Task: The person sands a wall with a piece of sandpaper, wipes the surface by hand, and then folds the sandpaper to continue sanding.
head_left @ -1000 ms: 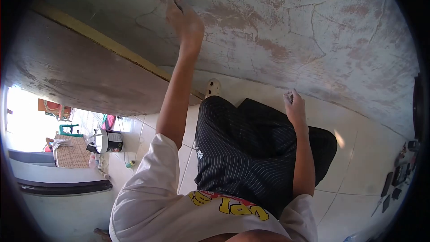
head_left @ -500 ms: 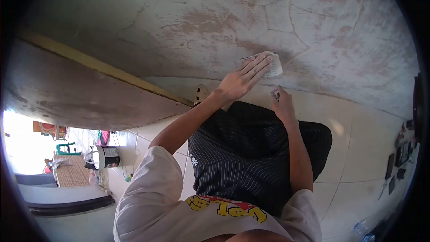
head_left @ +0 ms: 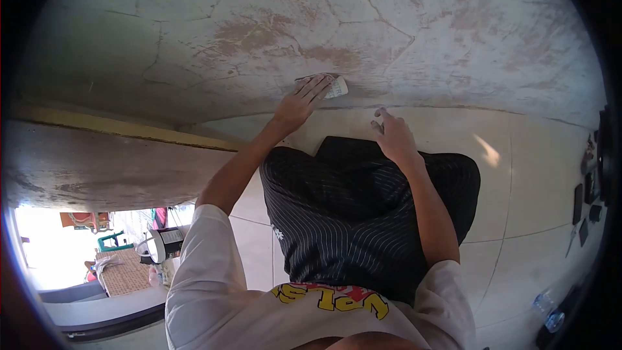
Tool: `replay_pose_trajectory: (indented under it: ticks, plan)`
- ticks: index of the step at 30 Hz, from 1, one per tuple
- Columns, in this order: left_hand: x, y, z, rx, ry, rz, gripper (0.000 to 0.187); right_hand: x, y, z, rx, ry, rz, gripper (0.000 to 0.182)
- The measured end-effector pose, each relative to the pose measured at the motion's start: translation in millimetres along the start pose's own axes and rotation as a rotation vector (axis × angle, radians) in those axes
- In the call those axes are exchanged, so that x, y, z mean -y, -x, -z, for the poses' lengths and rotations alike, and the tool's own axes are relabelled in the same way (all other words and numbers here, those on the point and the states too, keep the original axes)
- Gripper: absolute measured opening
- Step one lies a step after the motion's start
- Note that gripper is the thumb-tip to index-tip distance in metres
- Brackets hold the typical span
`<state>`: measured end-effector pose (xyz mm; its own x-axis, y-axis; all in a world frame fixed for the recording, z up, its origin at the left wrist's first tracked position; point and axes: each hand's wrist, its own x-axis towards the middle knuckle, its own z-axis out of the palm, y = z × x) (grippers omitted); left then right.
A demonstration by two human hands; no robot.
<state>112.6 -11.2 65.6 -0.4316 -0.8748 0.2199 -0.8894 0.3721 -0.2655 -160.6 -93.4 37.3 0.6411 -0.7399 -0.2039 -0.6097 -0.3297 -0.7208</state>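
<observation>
Cracked, patchy plaster fills the upper half of the frame: a wall (head_left: 402, 19) of grey-white with reddish-brown blotches and dark branching crack lines. Along its foot, across the middle of the frame, it meets a floor (head_left: 518, 181) of pale glossy tiles. At centre left a yellow strip (head_left: 116, 126) runs along the edge of a second, brownish-grey wall face that takes up the left of the frame.

At upper centre the left hand (head_left: 299, 102) lies flat against the wall just above the floor line, fingers stretched out and pressing a small folded sheet of sandpaper (head_left: 335, 86) onto the plaster; the sheet shows past the fingertips, touching the wall. Just to the right and a little lower, the right hand (head_left: 392, 135) hangs loosely curled near the floor line; whether it holds anything cannot be told.

Below the hands, at centre, the person's dark pinstriped shorts (head_left: 363, 214) cover bent legs, and a pale shirt (head_left: 214, 298) with yellow and red lettering fills the bottom of the frame.

At lower left, in bright daylight, a bucket (head_left: 165, 243) stands on the tiles, with a green chair (head_left: 111, 241) behind it. At the far right edge several small dark things (head_left: 586, 204) lie on the floor, too small to tell apart.
</observation>
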Motion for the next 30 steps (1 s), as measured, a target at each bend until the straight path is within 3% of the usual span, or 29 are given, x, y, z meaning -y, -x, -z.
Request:
replay_pose_trajectory:
  ticks: [6, 13, 17, 19, 22, 24, 30]
  plan:
    - [-14, -39, -4, 0.056, -0.084, -0.040, 0.064, 2, 2, 1, 0.018, 0.104, -0.004, 0.042]
    - [-67, -140, -1, -0.134, -0.010, -0.193, 0.066, -7, 1, -9, 0.011, 0.184, 0.076, 0.042]
    - [-53, -121, 4, -0.086, 0.019, -0.180, 0.066, -6, 3, -4, 0.035, 0.208, 0.029, 0.043]
    - [-31, -86, 11, -0.073, 0.186, -0.069, 0.067, -5, 4, -5, 0.029, 0.203, 0.028, 0.042]
    - [-4, -27, 21, -0.082, 0.021, -0.005, 0.064, -3, 4, -6, 0.012, 0.179, 0.048, 0.041]
    - [3, 1, 29, -0.064, 0.023, 0.173, 0.063, 1, 4, -4, 0.075, 0.167, 0.046, 0.039]
    - [-18, -3, 17, -0.142, 0.023, 0.296, 0.064, 4, 5, 0, 0.104, 0.130, 0.008, 0.038]
